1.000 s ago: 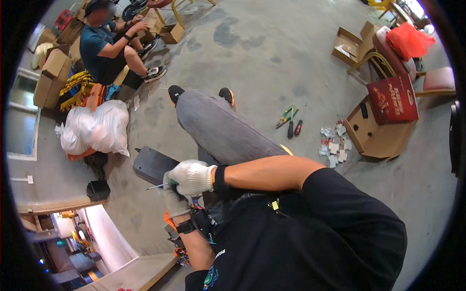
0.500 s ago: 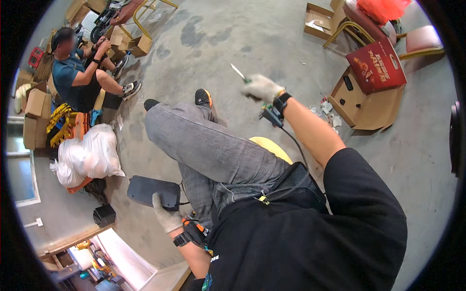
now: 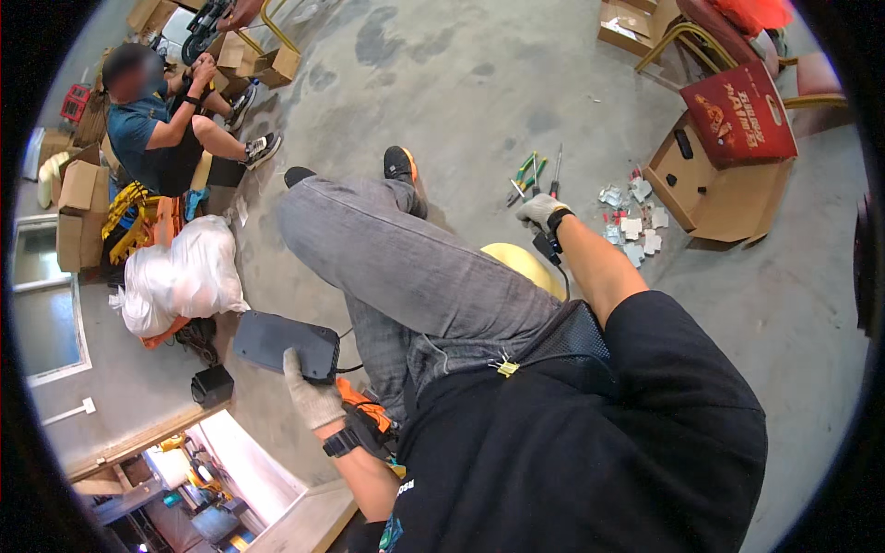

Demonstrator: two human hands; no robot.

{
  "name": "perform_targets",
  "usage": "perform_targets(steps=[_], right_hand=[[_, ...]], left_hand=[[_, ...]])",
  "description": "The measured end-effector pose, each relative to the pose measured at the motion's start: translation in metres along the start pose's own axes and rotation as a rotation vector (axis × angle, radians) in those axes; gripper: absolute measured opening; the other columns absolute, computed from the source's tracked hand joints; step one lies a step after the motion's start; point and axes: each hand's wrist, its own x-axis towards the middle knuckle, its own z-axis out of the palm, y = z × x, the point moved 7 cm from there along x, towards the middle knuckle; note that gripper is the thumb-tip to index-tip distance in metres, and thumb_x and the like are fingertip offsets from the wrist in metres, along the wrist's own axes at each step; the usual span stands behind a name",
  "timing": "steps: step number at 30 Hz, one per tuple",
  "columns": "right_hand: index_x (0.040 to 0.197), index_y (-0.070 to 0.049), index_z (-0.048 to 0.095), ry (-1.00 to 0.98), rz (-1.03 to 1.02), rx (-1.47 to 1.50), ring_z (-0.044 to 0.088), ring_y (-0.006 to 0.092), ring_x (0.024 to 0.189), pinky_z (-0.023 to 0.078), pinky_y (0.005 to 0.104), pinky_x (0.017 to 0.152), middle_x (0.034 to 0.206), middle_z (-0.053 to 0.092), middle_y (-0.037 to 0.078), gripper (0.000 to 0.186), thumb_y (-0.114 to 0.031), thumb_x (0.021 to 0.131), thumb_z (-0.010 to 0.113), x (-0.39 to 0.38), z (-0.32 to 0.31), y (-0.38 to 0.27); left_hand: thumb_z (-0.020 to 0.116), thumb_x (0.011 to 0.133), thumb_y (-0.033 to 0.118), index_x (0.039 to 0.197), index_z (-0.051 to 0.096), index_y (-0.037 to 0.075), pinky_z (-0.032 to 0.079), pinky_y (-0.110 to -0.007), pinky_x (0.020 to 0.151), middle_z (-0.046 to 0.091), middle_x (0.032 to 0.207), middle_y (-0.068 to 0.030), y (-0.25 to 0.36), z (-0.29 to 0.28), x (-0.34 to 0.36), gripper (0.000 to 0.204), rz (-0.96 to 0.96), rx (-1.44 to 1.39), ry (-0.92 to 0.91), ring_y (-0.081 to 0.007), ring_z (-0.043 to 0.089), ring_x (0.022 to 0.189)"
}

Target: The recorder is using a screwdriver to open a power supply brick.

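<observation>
My gloved left hand [image 3: 309,387] holds a dark grey rectangular box [image 3: 284,341] with a cable, beside my left leg [image 3: 369,359]. My gloved right hand [image 3: 536,210] is low to the right of my knee, closed on a screwdriver [image 3: 516,189] whose metal shaft points up and left; its handle is mostly hidden. Just beyond that hand lie green-handled pliers [image 3: 535,173] and another screwdriver [image 3: 555,184]. Small white and metal pieces [image 3: 631,226] are scattered to their right. A dark corded device [image 3: 547,247] hangs by my right wrist.
A co-worker [image 3: 138,129] sits at upper left among cardboard boxes [image 3: 83,198]. White bags [image 3: 184,276] lie left. An open carton [image 3: 737,207], red printed box [image 3: 737,111] and chairs [image 3: 691,37] stand right. A yellow round object [image 3: 521,267] is under me.
My hands have parted: my right hand swung up and right with the screwdriver, then dropped beside the tools on the floor. My left hand stays on the grey box.
</observation>
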Motion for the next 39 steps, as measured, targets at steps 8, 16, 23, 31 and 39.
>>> perform_targets(steps=[8, 16, 23, 31, 39], right_hand=[[0.082, -0.005, 0.064, 0.057, 0.011, 0.238, 0.057, 0.0175, 0.052, 0.042, 0.0339, 0.046, 0.067, 0.062, 0.006, 0.010, -0.013, 0.086, 0.070, -0.025, -0.017, -0.006], [0.098, -0.007, 0.065, 0.099, -0.312, 0.634, 0.055, 0.0142, 0.056, 0.044, 0.0287, 0.049, 0.075, 0.061, 0.002, 0.014, -0.020, 0.097, 0.073, -0.084, -0.031, -0.113], [0.113, -0.002, 0.068, -0.547, -0.767, 0.543, 0.052, 0.0057, 0.062, 0.041, 0.0237, 0.053, 0.086, 0.062, -0.002, 0.020, -0.015, 0.098, 0.070, -0.266, 0.073, -0.303], [0.129, -0.002, 0.066, -0.685, -0.862, -0.164, 0.064, 0.0094, 0.086, 0.055, 0.0268, 0.075, 0.105, 0.069, 0.002, 0.038, -0.028, 0.101, 0.069, -0.333, 0.280, -0.313], [0.147, -0.002, 0.051, -0.899, -0.629, -0.002, 0.055, 0.0078, 0.064, 0.048, 0.0255, 0.056, 0.094, 0.059, 0.000, 0.065, -0.036, 0.099, 0.077, -0.318, 0.318, -0.274]], left_hand=[[0.082, 0.093, 0.030, 0.136, 0.061, -0.001, 0.055, -0.039, 0.098, 0.070, 0.127, -0.0112, 0.003, -0.001, -0.007, 0.057, 0.008, -0.027, 0.038, -0.0265, 0.069, 0.111], [0.072, 0.101, 0.027, 0.134, 0.064, -0.003, 0.054, -0.039, 0.103, 0.071, 0.127, -0.0116, 0.010, 0.010, -0.018, 0.046, 0.098, -0.029, -0.002, -0.0244, 0.069, 0.115], [0.079, 0.095, 0.020, 0.135, 0.064, 0.003, 0.058, -0.046, 0.104, 0.072, 0.125, -0.0095, 0.036, 0.038, -0.036, 0.046, 0.197, -0.261, -0.227, -0.0281, 0.071, 0.114], [0.074, 0.098, 0.019, 0.139, 0.058, 0.001, 0.057, -0.049, 0.109, 0.069, 0.130, -0.0132, 0.064, 0.044, -0.060, 0.048, 0.218, -0.413, -0.355, -0.0298, 0.070, 0.120], [0.075, 0.098, 0.021, 0.144, 0.055, -0.002, 0.052, -0.048, 0.113, 0.065, 0.138, -0.0158, 0.066, 0.038, -0.058, 0.056, 0.251, -0.507, -0.394, -0.0315, 0.066, 0.127]])
